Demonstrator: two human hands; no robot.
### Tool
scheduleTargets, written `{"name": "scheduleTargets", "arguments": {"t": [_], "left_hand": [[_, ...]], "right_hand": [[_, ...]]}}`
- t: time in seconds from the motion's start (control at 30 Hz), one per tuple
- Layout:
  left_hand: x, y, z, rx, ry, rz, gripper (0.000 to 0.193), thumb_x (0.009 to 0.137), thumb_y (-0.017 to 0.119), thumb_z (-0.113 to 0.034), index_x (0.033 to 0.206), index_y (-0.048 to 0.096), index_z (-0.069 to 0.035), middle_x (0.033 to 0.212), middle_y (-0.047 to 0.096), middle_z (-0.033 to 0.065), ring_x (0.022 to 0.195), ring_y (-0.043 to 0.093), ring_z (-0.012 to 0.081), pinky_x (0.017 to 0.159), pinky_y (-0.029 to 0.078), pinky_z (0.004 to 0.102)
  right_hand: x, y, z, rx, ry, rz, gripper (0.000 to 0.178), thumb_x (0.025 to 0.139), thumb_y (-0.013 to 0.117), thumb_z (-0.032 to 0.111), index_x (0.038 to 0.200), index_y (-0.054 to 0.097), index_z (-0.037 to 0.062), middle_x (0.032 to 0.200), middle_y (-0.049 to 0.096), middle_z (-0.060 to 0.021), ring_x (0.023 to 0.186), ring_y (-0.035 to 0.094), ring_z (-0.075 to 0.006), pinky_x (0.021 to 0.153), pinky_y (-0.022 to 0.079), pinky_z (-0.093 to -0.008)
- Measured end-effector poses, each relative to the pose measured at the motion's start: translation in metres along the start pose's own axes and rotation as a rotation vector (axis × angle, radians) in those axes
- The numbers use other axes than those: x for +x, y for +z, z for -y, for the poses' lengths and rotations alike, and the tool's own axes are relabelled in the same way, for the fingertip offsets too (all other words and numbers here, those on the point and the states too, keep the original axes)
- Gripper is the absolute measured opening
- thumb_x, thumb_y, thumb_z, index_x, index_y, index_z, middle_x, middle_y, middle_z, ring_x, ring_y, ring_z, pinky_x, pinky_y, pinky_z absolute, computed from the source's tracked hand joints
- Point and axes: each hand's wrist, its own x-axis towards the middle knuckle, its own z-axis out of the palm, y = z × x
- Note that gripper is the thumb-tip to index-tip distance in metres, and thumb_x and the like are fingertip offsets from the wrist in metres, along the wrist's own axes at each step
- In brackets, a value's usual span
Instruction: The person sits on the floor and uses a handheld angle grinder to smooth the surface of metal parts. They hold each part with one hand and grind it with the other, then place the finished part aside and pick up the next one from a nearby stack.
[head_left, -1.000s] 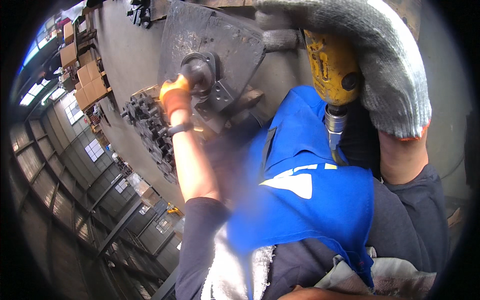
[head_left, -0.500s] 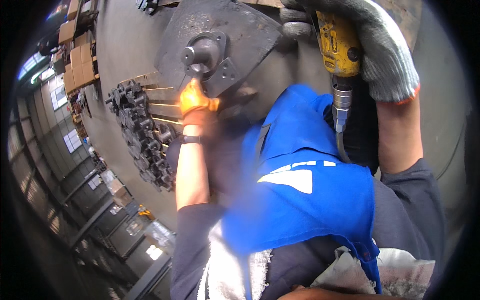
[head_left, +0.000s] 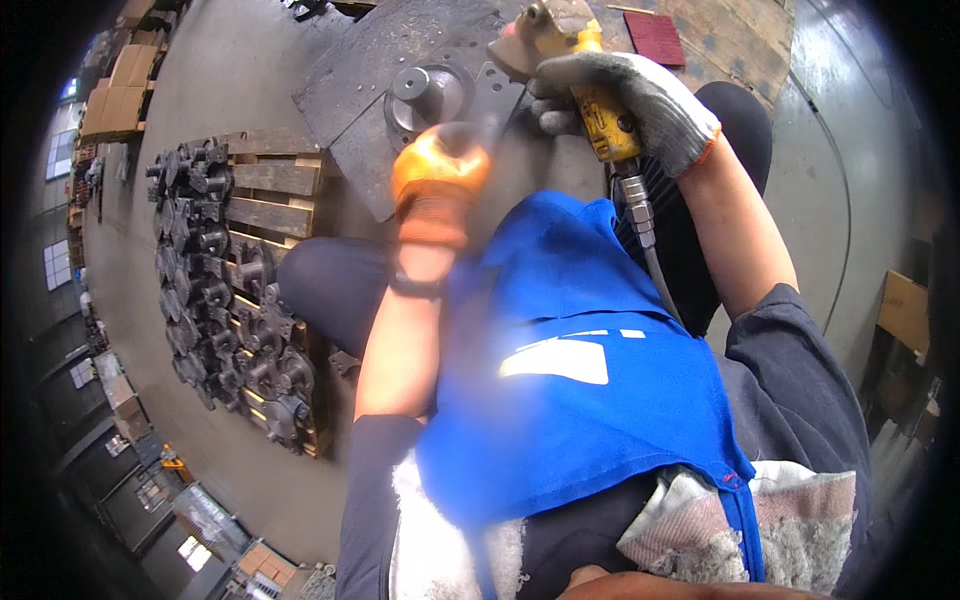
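My right hand, in a grey-white knit glove, is wrapped round the yellow body of an air grinder. A metal coupling and hose run from its rear toward me. The grinder's worn head and disc sit just beyond the right side of a dark flanged metal part. A round shaft stub stands up from that part, and a plate with holes extends on its right. My left hand, in an orange glove, is closed on the part's near edge; the fingertips are partly hidden and blurred.
The part lies on a dark steel plate. To the left, a wooden pallet carries several similar dark metal parts. A dark red square pad lies on a wooden surface at the far right. A cable crosses the floor.
The grinder and my right hand have moved left, bringing the grinder's head into view beside the part. My left hand has shifted right and curled more at the part's near edge. The view has turned.
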Motion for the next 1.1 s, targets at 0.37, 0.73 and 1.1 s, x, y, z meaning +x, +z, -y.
{"name": "scheduleTargets", "arguments": {"t": [0.37,0.73,1.1], "left_hand": [[-0.015,0.051,-0.018,-1.295,0.224,0.818,0.044,0.089,0.058,-0.024,0.128,0.052,-0.005,0.121,0.058,0.0115,0.111,0.056,0.0219,0.092,0.046,0.0337],[0.003,0.028,-0.030,-0.584,0.712,0.118,0.050,0.081,0.066,-0.010,0.129,0.050,-0.006,0.120,0.062,0.0135,0.113,0.058,0.0257,0.096,0.047,0.0326],[0.021,0.073,-0.039,-0.109,0.524,0.150,0.039,0.085,0.061,-0.022,0.122,0.056,-0.013,0.115,0.065,0.0079,0.106,0.062,0.0240,0.088,0.049,0.0329]], "right_hand": [[0.033,0.016,0.023,-0.826,0.155,0.224,0.034,0.094,0.054,0.028,0.111,0.066,0.0009,0.101,0.067,-0.0069,0.091,0.064,-0.0133,0.081,0.053,-0.0274],[0.081,-0.020,0.046,-0.605,0.377,0.024,0.034,0.092,0.059,0.026,0.114,0.062,0.0000,0.104,0.066,-0.0074,0.093,0.064,-0.0129,0.085,0.053,-0.0276],[0.100,0.025,0.067,-0.778,0.495,0.083,0.029,0.090,0.062,0.025,0.104,0.066,0.0002,0.099,0.068,-0.0082,0.088,0.065,-0.0140,0.080,0.054,-0.0271]]}}
